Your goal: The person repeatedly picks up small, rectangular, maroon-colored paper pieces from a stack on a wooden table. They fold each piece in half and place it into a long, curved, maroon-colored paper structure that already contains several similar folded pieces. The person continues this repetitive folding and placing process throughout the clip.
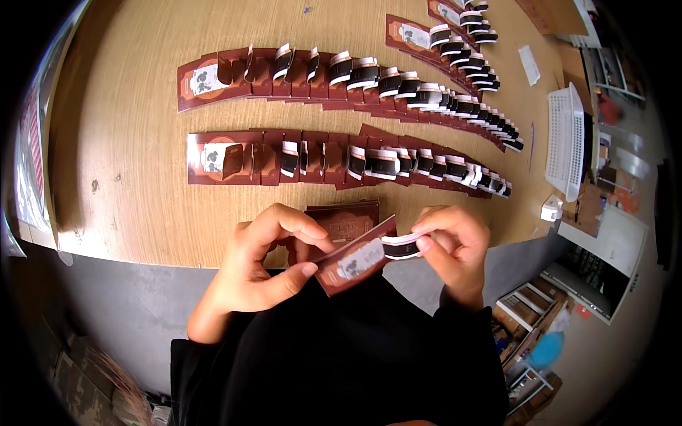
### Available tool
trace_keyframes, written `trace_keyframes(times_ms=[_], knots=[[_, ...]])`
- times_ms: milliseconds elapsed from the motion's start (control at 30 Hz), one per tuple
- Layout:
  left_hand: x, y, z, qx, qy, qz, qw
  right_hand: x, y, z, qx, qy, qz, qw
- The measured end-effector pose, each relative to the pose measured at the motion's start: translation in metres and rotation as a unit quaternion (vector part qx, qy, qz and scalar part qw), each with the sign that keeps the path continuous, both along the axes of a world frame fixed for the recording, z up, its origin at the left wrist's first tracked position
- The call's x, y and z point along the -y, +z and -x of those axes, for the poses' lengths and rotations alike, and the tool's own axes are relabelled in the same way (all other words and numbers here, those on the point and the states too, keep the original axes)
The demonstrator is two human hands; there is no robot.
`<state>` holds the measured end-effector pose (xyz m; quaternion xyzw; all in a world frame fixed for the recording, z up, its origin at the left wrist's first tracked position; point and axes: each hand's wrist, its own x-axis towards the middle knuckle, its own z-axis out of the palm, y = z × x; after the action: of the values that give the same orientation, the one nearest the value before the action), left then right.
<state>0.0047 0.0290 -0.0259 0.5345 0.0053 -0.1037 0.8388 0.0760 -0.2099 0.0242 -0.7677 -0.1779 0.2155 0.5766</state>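
A maroon printed card [353,264] with a pale picture panel is tilted in front of me, over the table's near edge. My left hand [273,259] pinches its left end between thumb and fingers. At the card's right end, my right hand [455,245] grips a curved black-and-white flap [402,246] between thumb and forefinger. The flap bends up from the card. Just behind, a small stack of maroon cards [344,216] lies on the table, partly hidden by the held card and my left hand.
Two long overlapping rows of maroon cards with raised flaps, a nearer row [270,170] and a farther row [263,82], stretch across the wooden table [121,142]. More cards [408,34] lie at the far right. A white basket [566,142] and a small white object [551,208] stand at the right edge.
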Motion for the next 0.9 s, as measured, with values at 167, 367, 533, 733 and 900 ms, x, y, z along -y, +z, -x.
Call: trace_keyframes(times_ms=[167,367,533,733,900], knots=[[-0.019,-0.007,-0.001,0.056,-0.016,-0.035,0.998,-0.001,0.013,-0.057,0.044,-0.039,-0.035,0.998],[-0.033,-0.012,-0.003,0.089,-0.057,-0.045,0.993,-0.021,-0.008,-0.191,0.135,-0.067,0.048,0.987],[-0.039,-0.018,0.000,0.098,-0.054,-0.042,0.993,-0.034,-0.040,-0.236,0.230,-0.027,0.178,0.956],[-0.042,-0.022,-0.002,0.100,-0.049,-0.049,0.993,-0.027,-0.045,-0.245,0.308,-0.022,0.267,0.913],[-0.041,-0.023,-0.005,0.105,-0.048,-0.050,0.992,-0.021,-0.046,-0.246,0.331,-0.023,0.268,0.905]])
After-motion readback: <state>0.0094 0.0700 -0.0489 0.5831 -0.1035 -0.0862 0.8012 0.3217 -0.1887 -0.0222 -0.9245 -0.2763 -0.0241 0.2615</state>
